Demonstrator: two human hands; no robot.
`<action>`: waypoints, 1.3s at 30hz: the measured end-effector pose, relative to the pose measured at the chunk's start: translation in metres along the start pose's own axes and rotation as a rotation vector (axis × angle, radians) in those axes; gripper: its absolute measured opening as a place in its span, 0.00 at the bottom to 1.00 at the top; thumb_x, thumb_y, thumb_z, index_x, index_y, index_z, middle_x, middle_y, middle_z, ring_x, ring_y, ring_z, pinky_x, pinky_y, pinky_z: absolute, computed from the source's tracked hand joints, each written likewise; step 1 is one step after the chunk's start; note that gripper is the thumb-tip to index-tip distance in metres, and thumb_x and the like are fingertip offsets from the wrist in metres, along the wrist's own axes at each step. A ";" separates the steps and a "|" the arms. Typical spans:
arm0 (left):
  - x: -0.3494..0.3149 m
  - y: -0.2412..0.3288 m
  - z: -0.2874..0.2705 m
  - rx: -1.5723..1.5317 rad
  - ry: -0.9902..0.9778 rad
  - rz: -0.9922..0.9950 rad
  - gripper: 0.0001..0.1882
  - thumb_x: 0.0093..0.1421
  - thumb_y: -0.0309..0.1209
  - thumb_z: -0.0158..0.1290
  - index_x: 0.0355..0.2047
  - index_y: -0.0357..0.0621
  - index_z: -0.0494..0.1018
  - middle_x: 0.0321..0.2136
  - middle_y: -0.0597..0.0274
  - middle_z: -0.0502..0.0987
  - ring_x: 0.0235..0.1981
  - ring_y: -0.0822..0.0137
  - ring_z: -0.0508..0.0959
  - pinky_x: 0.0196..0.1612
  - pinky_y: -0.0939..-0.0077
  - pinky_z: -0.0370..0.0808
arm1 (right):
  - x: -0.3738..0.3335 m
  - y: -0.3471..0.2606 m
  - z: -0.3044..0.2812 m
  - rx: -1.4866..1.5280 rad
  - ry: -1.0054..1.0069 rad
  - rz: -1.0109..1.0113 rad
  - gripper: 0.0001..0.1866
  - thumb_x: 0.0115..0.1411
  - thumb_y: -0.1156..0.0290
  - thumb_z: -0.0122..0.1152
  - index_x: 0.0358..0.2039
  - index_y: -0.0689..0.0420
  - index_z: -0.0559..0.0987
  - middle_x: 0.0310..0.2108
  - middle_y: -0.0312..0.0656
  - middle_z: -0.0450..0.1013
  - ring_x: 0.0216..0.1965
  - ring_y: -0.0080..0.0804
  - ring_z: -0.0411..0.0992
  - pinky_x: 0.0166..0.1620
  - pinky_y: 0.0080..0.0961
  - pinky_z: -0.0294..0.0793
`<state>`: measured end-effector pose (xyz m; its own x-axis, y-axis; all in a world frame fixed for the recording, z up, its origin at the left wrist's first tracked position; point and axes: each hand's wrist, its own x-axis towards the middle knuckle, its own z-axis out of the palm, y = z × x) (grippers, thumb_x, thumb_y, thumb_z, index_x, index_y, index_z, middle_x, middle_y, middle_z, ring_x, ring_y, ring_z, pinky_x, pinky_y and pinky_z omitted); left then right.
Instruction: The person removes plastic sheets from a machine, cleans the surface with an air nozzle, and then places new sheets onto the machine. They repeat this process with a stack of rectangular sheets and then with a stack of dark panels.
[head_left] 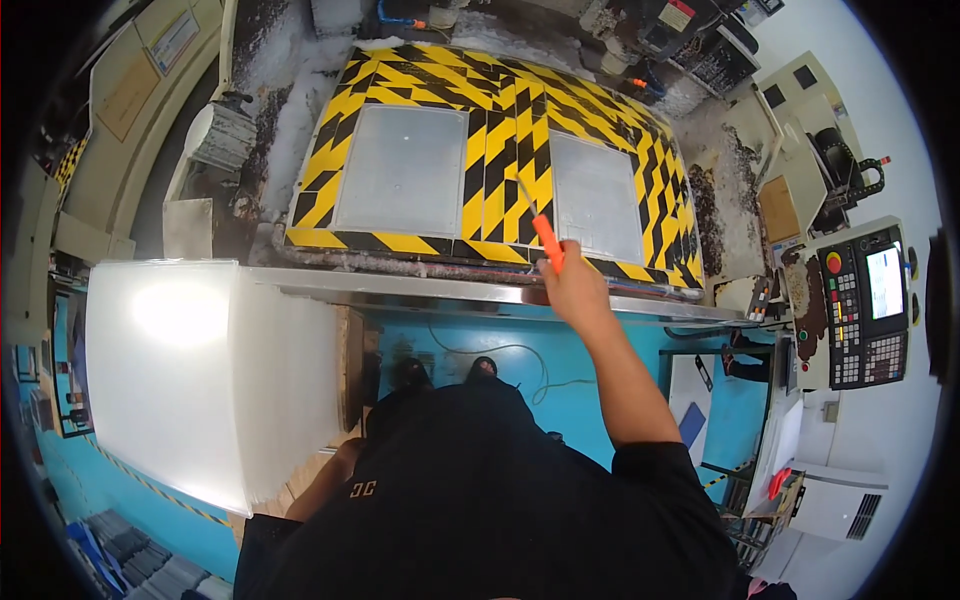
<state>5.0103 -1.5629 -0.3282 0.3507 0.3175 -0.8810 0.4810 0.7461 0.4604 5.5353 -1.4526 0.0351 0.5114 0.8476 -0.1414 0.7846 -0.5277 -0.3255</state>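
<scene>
My right hand (577,285) is wrapped around the orange handle of a thin-shafted tool (546,240), much like a screwdriver; I cannot tell its exact kind. Its narrow tip points away from me over the striped strip between two clear panels. The left panel (402,170) and the right panel (597,200) lie flat on a machine bed (505,215) covered in yellow and black tape. Down by my left side is my left hand (345,457), close to the tall stack of translucent sheets (165,370), its fingers hidden by my body.
A metal ledge (430,290) runs along the bed's front. White shavings (290,110) gather around the bed. To the right stand a control panel (868,305) and a dark-framed rack (725,405). A hose (520,350) trails over the blue floor.
</scene>
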 end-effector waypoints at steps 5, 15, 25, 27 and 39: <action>0.013 -0.001 -0.002 -0.016 0.013 0.034 0.17 0.65 0.27 0.42 0.51 0.34 0.73 0.44 0.48 0.79 0.42 0.59 0.81 0.45 0.71 0.77 | -0.018 -0.041 -0.007 -0.080 -0.211 -0.219 0.23 0.63 0.55 0.55 0.50 0.58 0.66 0.35 0.57 0.77 0.37 0.59 0.76 0.40 0.50 0.73; 0.034 -0.037 -0.023 0.455 -0.068 0.317 0.18 0.64 0.28 0.44 0.51 0.37 0.74 0.46 0.47 0.78 0.47 0.55 0.79 0.51 0.68 0.74 | 0.043 0.193 -0.045 0.147 0.102 0.252 0.26 0.60 0.56 0.59 0.47 0.67 0.70 0.40 0.63 0.75 0.45 0.60 0.74 0.46 0.46 0.72; 0.039 -0.009 -0.025 1.006 -0.081 0.528 0.19 0.63 0.34 0.45 0.51 0.39 0.74 0.49 0.48 0.77 0.52 0.52 0.75 0.56 0.65 0.70 | 0.107 0.122 -0.037 0.067 0.071 0.208 0.26 0.60 0.54 0.58 0.48 0.64 0.68 0.40 0.62 0.75 0.46 0.61 0.73 0.48 0.50 0.71; 0.041 -0.004 -0.020 0.968 -0.079 0.546 0.19 0.64 0.35 0.46 0.50 0.39 0.74 0.49 0.48 0.77 0.52 0.52 0.75 0.56 0.65 0.70 | 0.117 0.131 -0.046 0.082 0.049 0.234 0.26 0.61 0.54 0.57 0.49 0.63 0.68 0.41 0.61 0.75 0.46 0.61 0.73 0.48 0.49 0.71; 0.072 0.021 0.052 0.510 -0.126 1.228 0.18 0.63 0.35 0.46 0.48 0.38 0.75 0.47 0.47 0.78 0.50 0.51 0.76 0.54 0.62 0.71 | 0.086 0.238 -0.056 -0.018 0.072 0.354 0.23 0.63 0.55 0.55 0.46 0.62 0.66 0.40 0.62 0.76 0.45 0.60 0.75 0.48 0.50 0.72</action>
<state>5.0874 -1.5544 -0.3763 0.8278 0.5446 0.1347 0.0371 -0.2927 0.9555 5.7854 -1.5087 -0.0018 0.7755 0.6064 -0.1757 0.5601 -0.7893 -0.2516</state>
